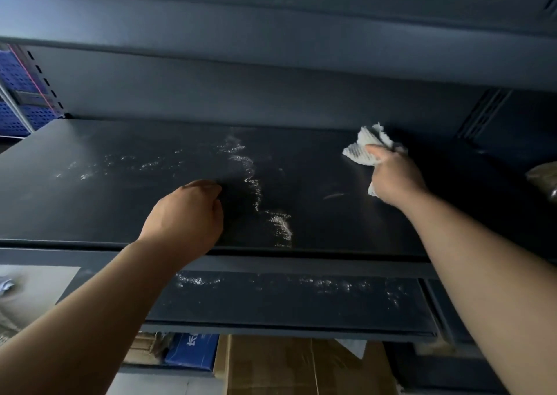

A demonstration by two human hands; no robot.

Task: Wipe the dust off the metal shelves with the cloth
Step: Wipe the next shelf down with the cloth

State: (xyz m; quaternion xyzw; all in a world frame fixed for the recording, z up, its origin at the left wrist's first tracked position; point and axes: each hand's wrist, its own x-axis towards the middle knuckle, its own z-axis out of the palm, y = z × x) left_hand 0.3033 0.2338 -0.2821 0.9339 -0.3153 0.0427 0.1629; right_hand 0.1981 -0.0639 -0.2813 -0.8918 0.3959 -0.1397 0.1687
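Observation:
A dark metal shelf [120, 201] fills the middle of the head view. A white line of dust [256, 189] runs down its centre, with fainter smears to the left. My right hand [394, 177] presses a crumpled white cloth [366, 146] onto the shelf's right part, near the back. My left hand [187, 214] rests as a closed fist on the shelf near its front edge, just left of the dust line, holding nothing. A lower shelf [301, 307] below also carries white dust specks.
Another shelf [271, 33] hangs close overhead. Blue perforated bins [18, 93] stand at the far left. A brownish object [545, 180] sits at the shelf's right end. Cardboard boxes [286, 364] and a blue box [193, 349] lie under the lower shelf.

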